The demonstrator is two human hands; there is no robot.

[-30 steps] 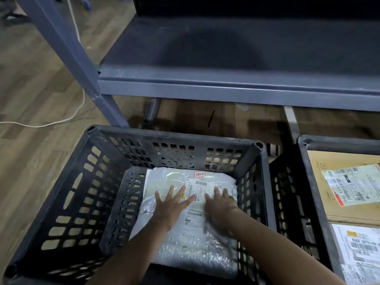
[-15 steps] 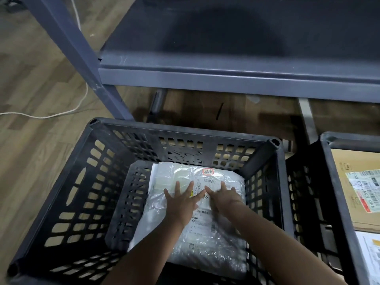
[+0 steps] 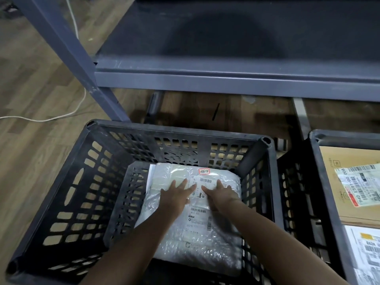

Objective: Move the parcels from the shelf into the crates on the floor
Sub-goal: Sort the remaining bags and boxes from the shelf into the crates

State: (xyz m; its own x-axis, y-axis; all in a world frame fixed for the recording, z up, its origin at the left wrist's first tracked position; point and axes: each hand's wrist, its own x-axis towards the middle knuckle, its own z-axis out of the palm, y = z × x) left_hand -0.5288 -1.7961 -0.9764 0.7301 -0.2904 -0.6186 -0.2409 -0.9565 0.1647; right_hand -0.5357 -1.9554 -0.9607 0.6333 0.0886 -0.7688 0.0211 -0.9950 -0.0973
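Observation:
A white bubble-wrap parcel (image 3: pixel 197 239) with printed barcode labels lies flat on the bottom of a black slotted plastic crate (image 3: pixel 67 194) on the floor. My left hand (image 3: pixel 176 197) rests palm down on the parcel's upper middle, fingers spread. Beside it, my right hand (image 3: pixel 221 195) also lies flat on the parcel, fingers apart and pointing away from me. Neither hand is curled around the parcel. Above the crate runs the dark grey shelf (image 3: pixel 226 81), bare on the part I see.
A second black crate (image 3: pixel 327 202) stands to the right, holding a brown cardboard box (image 3: pixel 333 194) with a label and a white parcel (image 3: pixel 364 254) below it. A grey shelf post (image 3: pixel 67 58) slants at upper left. A white cable (image 3: pixel 61 116) lies across the wooden floor.
Both hands have slid a little farther up the parcel and come closer together, fingers less spread. The view has shifted slightly left, so the right crate sits nearer the frame edge.

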